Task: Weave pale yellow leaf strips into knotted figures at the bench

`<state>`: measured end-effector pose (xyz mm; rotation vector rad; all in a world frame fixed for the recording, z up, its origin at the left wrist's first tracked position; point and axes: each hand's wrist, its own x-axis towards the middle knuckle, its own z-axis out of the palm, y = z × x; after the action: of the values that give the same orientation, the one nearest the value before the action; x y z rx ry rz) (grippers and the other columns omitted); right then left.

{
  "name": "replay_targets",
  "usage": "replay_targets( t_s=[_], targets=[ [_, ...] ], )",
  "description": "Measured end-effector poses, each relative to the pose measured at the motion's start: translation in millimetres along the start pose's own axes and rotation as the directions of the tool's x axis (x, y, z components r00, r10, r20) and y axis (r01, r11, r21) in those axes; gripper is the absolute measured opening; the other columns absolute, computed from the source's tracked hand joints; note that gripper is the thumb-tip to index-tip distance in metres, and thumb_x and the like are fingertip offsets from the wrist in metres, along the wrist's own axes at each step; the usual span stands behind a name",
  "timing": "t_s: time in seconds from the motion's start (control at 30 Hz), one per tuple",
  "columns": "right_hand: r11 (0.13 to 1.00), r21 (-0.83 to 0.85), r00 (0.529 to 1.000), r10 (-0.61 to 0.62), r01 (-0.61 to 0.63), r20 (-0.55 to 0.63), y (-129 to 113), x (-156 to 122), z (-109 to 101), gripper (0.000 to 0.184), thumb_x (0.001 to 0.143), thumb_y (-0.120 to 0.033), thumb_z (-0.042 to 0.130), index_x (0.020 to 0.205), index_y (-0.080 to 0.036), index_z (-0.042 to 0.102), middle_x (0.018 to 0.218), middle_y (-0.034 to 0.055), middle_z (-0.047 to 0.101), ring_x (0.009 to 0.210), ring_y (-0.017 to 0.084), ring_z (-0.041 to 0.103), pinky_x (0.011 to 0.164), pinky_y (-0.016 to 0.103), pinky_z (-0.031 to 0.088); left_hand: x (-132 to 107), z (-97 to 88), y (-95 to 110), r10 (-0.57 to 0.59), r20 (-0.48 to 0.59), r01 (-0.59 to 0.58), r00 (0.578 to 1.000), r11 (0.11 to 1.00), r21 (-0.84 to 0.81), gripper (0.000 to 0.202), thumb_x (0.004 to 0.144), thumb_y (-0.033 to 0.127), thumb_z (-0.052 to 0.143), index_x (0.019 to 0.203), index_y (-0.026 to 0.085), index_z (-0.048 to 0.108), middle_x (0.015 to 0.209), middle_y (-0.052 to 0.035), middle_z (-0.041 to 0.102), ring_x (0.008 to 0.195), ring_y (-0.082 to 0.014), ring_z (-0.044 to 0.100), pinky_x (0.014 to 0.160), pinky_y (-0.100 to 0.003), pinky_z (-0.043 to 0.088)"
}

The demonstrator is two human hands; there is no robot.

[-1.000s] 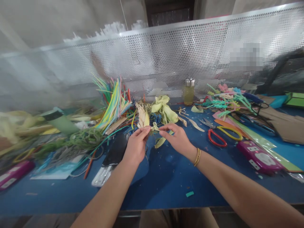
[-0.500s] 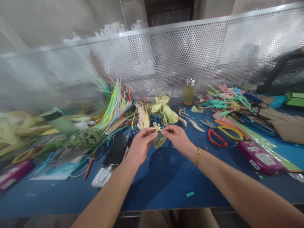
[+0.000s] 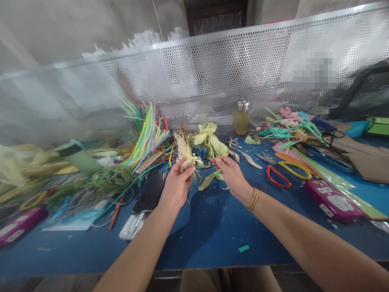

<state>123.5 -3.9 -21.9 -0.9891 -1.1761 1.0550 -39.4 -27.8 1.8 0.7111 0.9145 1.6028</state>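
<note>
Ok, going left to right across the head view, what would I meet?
Purple object at the left edge, green cylindrical container, left hand, right hand, scissors, bright green item at the right edge.

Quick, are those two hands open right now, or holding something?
Left hand: closed, pinching a pale husk-like piece.
Right hand: fingertips close together beside that piece; whether they grip anything cannot be told.

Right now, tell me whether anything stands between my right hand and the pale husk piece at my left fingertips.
Nothing visible does: the pale husk piece ends close to the right hand, though whether they touch is unclear. The scissors lie off to the right.
</note>
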Motion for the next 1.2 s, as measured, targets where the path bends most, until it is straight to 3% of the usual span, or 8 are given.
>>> replay_targets(
  t_s=[0.3, 0.53, 0.8, 1.1, 1.2],
  targets=[
    [0.999, -0.035, 1.0, -0.016, 0.016, -0.015, 0.6, -0.5, 0.0, 0.033, 0.081, -0.049, 0.059, 0.087, -0.018, 0.067, 0.094, 0.0075, 0.071, 0.086, 0.019, 0.062, 0.079, 0.032, 0.049, 5.2, -1.7, 0.4, 0.044, -0.07, -0.048, 0.997, 0.997, -0.054, 0.046, 0.051, 0.004, 0.084, 0.091, 0.02, 0.068, 0.081, 0.0037, 0.066, 0.068, -0.0066, 0.061, 0.059, -0.017, 0.046],
    [0.999, -0.046, 0.999, -0.02, 0.019, -0.028, -1.0, -1.9, 0.7, 0.03, 0.08, -0.047, 0.06, 0.087, -0.018, 0.066, 0.092, 0.0067, 0.07, 0.085, 0.018, 0.061, 0.076, 0.031, 0.048, 8.1, -5.6, 6.2, 0.079, -0.188, -0.1, 0.979, 0.989, -0.105, 0.039, 0.054, 0.002, 0.083, 0.084, 0.017, 0.064, 0.075, 0.0042, 0.063, 0.065, -0.0051, 0.06, 0.058, -0.015, 0.045],
    [0.995, -0.097, 0.999, -0.033, 0.032, -0.008, -0.7, -2.2, -0.3, 0.027, 0.079, -0.044, 0.06, 0.087, -0.02, 0.067, 0.084, 0.0042, 0.068, 0.08, 0.017, 0.059, 0.074, 0.03, 0.047, 13.9, -11.8, 6.9, 0.07, -0.219, -0.097, 0.973, 0.989, -0.115, 0.037, 0.057, 0.004, 0.083, 0.079, 0.018, 0.056, 0.072, 0.0046, 0.064, 0.061, -0.0055, 0.06, 0.058, -0.016, 0.046],
    [0.996, -0.079, 0.999, -0.041, 0.039, -0.031, -0.5, -1.6, -0.4, 0.025, 0.078, -0.041, 0.061, 0.088, -0.019, 0.068, 0.087, 0.0044, 0.069, 0.08, 0.017, 0.059, 0.074, 0.031, 0.047, 15.8, -8.9, 20.1, 0.156, -0.292, -0.195, 0.944, 0.975, -0.109, 0.037, 0.052, 0.0, 0.081, 0.07, 0.016, 0.053, 0.066, 0.005, 0.062, 0.062, -0.0059, 0.062, 0.057, -0.014, 0.045],
    [0.995, -0.089, 0.998, -0.051, 0.048, -0.035, -1.3, -1.3, -1.1, 0.024, 0.077, -0.04, 0.061, 0.086, -0.019, 0.068, 0.087, 0.0049, 0.069, 0.08, 0.017, 0.06, 0.074, 0.031, 0.047, 13.5, -10.7, 33.0, 0.279, -0.252, -0.302, 0.927, 0.951, -0.059, 0.037, 0.05, 0.003, 0.083, 0.07, 0.017, 0.055, 0.066, 0.0052, 0.063, 0.064, -0.0057, 0.062, 0.059, -0.013, 0.046]
  ],
)
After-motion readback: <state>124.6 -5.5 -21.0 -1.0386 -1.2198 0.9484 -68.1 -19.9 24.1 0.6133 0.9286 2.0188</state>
